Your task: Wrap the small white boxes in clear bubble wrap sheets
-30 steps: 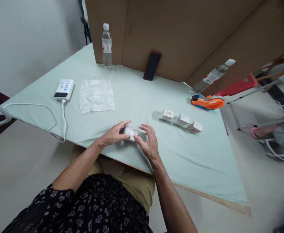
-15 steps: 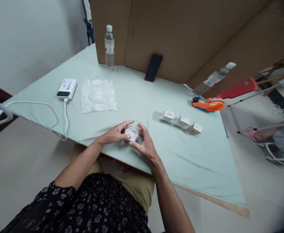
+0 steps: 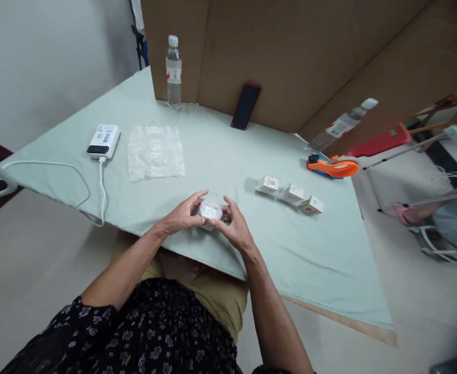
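Note:
Both my hands meet near the front edge of the green-covered table (image 3: 220, 156). Between them is a small white box wrapped in clear bubble wrap (image 3: 208, 211). My left hand (image 3: 180, 217) pinches its left side with thumb and fingers. My right hand (image 3: 235, 228) closes on its right side, fingers curled round the wrap. The box is lifted slightly off the cloth. To the right, three similar small boxes (image 3: 290, 194) lie in a row, some in clear wrap. A flat sheet of bubble wrap (image 3: 155, 151) lies to the upper left.
A power bank (image 3: 104, 141) with a white cable lies at the left. A water bottle (image 3: 173, 72) and a dark phone (image 3: 245, 106) stand against a cardboard screen (image 3: 290, 52). An orange tape dispenser (image 3: 333, 167) and a tipped bottle (image 3: 341, 124) sit at the right edge.
My right hand's fingers have closed from spread to curled around the wrapped box, and both hands have raised it slightly off the cloth.

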